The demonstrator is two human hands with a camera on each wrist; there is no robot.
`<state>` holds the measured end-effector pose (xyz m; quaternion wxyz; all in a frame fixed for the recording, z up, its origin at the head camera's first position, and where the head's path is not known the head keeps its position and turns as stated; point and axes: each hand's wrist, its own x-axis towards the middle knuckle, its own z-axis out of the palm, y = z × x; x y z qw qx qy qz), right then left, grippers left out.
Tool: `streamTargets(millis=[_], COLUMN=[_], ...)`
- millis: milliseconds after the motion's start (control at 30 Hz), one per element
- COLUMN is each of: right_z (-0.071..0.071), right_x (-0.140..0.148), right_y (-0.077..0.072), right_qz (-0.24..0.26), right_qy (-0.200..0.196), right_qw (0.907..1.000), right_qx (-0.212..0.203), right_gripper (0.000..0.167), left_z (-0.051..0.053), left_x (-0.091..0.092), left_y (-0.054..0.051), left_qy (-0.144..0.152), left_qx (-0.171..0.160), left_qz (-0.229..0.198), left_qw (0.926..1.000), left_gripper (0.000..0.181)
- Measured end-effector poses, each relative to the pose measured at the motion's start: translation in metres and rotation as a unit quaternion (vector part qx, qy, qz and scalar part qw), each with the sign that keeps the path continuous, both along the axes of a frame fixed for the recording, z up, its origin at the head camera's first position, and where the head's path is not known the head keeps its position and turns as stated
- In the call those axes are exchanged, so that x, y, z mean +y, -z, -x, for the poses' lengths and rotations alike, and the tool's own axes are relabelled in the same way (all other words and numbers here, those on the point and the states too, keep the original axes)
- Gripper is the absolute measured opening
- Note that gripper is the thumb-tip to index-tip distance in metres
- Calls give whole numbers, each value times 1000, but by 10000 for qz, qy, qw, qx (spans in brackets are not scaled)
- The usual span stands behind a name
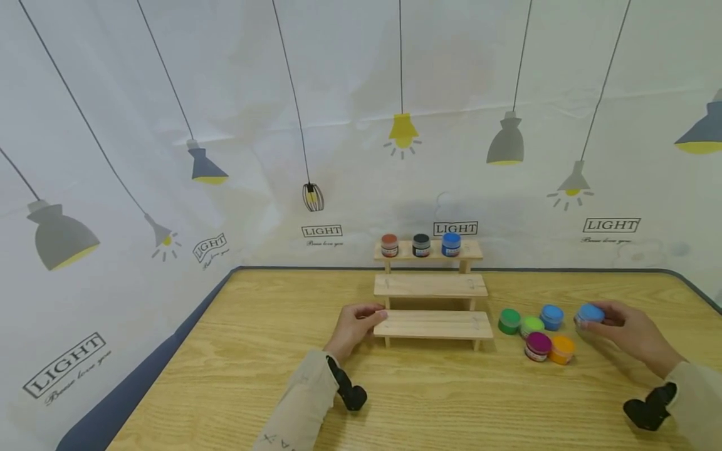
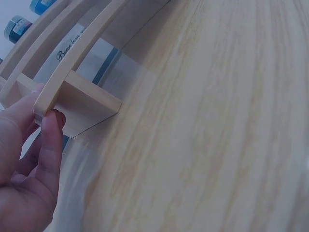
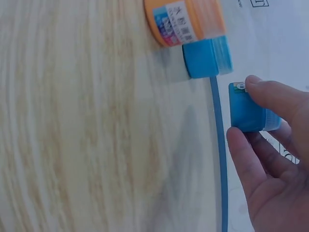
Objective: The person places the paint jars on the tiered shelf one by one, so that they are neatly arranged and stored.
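Observation:
At the left end of a three-step wooden rack (image 1: 433, 324), my left hand (image 1: 356, 324) pinches the lowest step between thumb and fingers. In the left wrist view, that hand (image 2: 36, 169) grips the corner of the step board (image 2: 72, 60). My right hand (image 1: 634, 332) holds a light-blue paint jar (image 1: 590, 314) to the right of the other jars. The right wrist view shows thumb and fingers on opposite sides of this jar (image 3: 248, 108). Nearest to it stands another blue jar (image 1: 551, 317). Whether the held jar touches the table is hard to tell.
Red (image 1: 389, 245), black (image 1: 421, 245) and blue jars (image 1: 451, 245) stand on the top step. Right of the rack are dark green (image 1: 510, 321), light green (image 1: 532, 326), purple (image 1: 538, 347) and orange jars (image 1: 562, 349). A lamp-printed cloth (image 1: 361, 156) hangs behind the wooden table (image 1: 429, 401).

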<state>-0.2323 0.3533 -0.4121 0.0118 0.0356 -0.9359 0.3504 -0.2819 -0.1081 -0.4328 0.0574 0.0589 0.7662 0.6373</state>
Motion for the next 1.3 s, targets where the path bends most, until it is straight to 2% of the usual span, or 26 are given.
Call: streamTargets(millis=[100, 267, 400, 533, 767, 833, 1100, 1300], right_z=[-2, -5, -8, -11, -13, -13, -11, -3], right_x=[-4, -11, -22, -35, -60, -67, -95, -118], right_y=[-4, -14, -22, -30, -39, -42, -56, -61], right_qz=[37, 50, 76, 96, 64, 77, 344, 466], right_qy=[-3, -37, -131, -267, -626, -746, -1033, -1344], right_qw=[10000, 9996, 9990, 9976, 9936, 9927, 9894, 9818], right_qx=[32, 262, 411, 628, 934, 946, 961, 1262], right_gripper=[67, 66, 63, 58, 53, 52, 51, 44], left_z=[-4, -17, -21, -18, -2, 0, 0, 0], left_x=[0, 3, 5, 4, 1, 1, 1, 1], left_y=[-5, -22, -27, -23, -2, 1, 2, 2], left_qy=[35, 36, 4, -6, -15, -44, -87, -109], left_qx=[0, 72, 104, 101, 40, 33, 80, 62], left_qz=[-8, 55, 53, 68, -20, -14, 27, 44], left_qw=[10000, 10000, 9999, 9999, 10000, 10000, 9999, 9999], left_gripper=[30, 29, 28, 28, 28, 29, 28, 26])
